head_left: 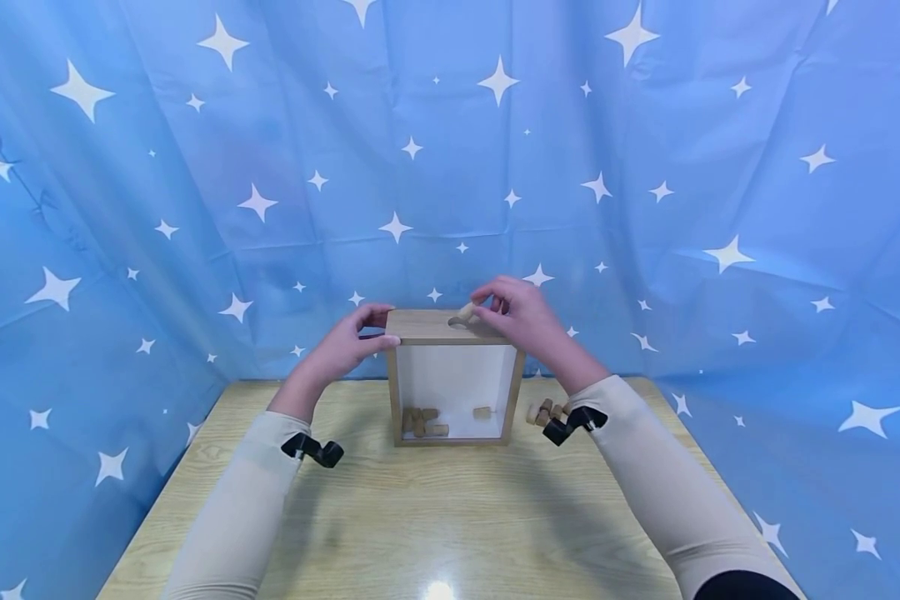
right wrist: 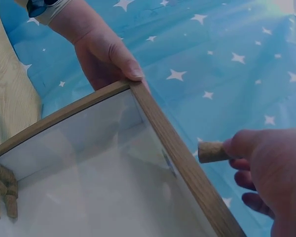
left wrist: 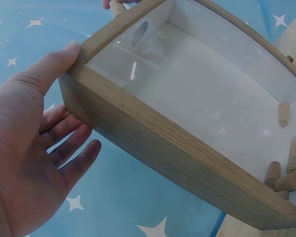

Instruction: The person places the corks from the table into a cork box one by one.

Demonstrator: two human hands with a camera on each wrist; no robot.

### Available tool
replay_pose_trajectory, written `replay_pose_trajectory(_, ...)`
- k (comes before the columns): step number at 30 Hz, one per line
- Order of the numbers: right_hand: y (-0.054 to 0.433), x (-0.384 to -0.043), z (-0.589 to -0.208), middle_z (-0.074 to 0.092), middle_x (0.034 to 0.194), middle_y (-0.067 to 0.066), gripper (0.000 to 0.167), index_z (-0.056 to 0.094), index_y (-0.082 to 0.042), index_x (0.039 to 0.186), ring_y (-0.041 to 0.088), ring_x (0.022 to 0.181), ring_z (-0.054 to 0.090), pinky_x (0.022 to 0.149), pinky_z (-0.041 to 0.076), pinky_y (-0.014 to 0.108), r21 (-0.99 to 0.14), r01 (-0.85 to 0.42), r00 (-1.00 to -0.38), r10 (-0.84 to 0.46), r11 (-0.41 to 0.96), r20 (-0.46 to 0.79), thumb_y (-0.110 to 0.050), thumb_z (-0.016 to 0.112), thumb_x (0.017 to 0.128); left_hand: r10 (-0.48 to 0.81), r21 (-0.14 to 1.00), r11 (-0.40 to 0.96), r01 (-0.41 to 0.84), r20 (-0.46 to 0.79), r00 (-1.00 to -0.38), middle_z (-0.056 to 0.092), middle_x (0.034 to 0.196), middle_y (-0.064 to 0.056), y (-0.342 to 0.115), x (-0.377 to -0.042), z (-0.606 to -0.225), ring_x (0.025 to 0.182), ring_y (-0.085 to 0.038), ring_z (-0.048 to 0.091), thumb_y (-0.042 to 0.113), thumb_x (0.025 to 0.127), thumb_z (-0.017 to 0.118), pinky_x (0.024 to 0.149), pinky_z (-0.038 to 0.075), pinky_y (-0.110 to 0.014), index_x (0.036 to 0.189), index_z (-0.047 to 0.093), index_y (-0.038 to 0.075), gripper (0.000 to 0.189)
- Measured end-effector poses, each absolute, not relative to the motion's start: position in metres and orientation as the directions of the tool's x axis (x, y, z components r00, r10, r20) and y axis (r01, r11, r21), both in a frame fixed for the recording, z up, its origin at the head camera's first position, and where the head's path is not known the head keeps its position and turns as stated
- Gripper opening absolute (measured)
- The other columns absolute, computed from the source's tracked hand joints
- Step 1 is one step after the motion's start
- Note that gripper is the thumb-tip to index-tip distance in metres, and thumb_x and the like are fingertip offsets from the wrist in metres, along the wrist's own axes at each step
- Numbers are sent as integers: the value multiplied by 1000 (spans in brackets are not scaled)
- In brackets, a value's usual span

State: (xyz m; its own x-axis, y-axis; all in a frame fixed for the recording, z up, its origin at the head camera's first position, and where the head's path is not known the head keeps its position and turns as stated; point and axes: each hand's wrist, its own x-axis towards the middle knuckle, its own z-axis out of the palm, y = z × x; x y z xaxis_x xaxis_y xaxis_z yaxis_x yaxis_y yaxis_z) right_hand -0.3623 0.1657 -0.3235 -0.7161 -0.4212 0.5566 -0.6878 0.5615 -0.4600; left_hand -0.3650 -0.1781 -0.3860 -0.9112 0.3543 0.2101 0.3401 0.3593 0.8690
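A wooden shadow box with a clear front and a round hole in its top stands upright on the table. My left hand grips its upper left corner, thumb on the front edge and fingers behind. Between thumb and fingers, my right hand pinches a cork just above the hole. In the head view that cork slants toward the opening. Several corks lie in a cluster at the box's bottom left, and one cork lies apart at the right.
Several loose corks lie on the wooden table to the right of the box, partly behind the right wrist's black camera mount. A blue curtain with white stars hangs behind and beside the table.
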Motion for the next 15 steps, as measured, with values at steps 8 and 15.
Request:
replay_pose_trajectory(8, 156, -370, -322, 76, 111, 5, 15, 82, -6, 118, 17, 84, 66, 73, 59, 34, -431, -709, -699, -479, 558, 530, -8, 80, 103, 354, 874, 354, 332, 203, -913, 51, 157, -14, -179, -366, -387, 152, -44, 45, 44, 102, 82, 117, 47, -63, 164, 49, 19, 74)
replay_pose_trajectory(15, 152, -373, -323, 75, 109, 5, 14, 81, -6, 116, 17, 86, 67, 74, 60, 33, -414, -720, -692, -531, 557, 489, -7, 80, 102, 356, 877, 349, 329, 200, -913, 51, 156, -14, -179, -365, -386, 152, -44, 45, 44, 102, 82, 116, 47, -62, 164, 50, 19, 74)
